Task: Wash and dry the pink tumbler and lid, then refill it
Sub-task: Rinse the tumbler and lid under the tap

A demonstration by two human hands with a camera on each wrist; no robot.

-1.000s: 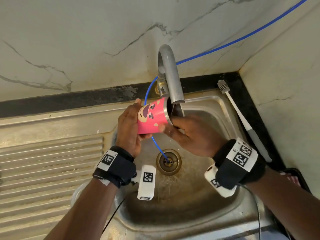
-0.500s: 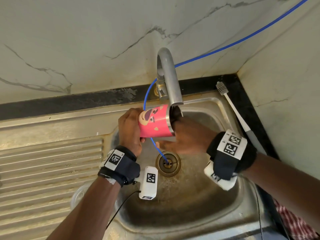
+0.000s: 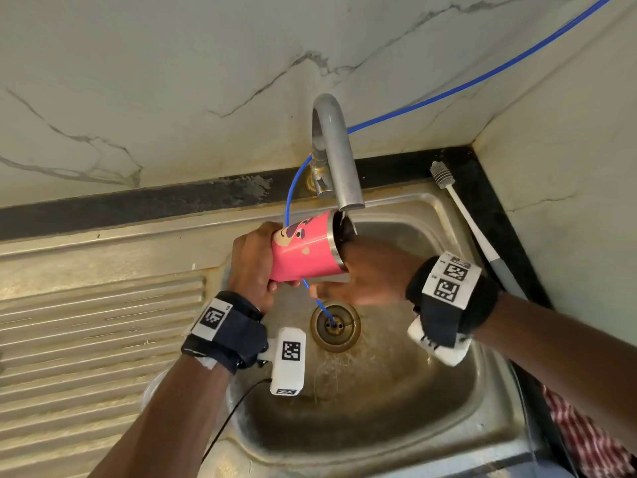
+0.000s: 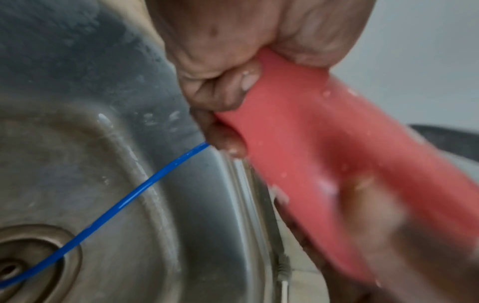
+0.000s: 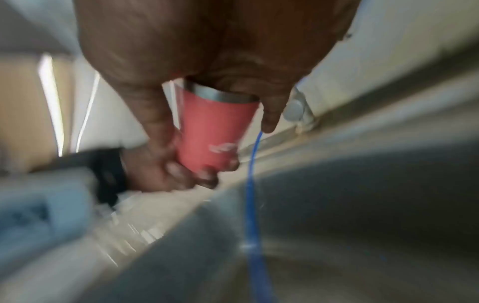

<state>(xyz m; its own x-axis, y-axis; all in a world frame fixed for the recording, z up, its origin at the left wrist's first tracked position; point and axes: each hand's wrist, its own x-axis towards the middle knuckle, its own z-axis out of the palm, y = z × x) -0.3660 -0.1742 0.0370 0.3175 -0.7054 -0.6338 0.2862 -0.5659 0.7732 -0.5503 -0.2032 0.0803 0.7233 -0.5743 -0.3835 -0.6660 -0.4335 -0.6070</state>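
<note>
Tumbler [image 3: 307, 248] (one, tilted) between two hands.

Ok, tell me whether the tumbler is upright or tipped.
Tipped. The pink tumbler lies nearly sideways, its steel rim toward the tap, left hand gripping its base.

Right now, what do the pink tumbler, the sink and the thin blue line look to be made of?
pink tumbler: probably steel under a matte pink coating; a bare silver band rims its mouth.
sink: stainless steel, brushed grey and stained brownish near the drain.
blue tube: likely flexible plastic; it is glossy and bends in a smooth curve.
</note>
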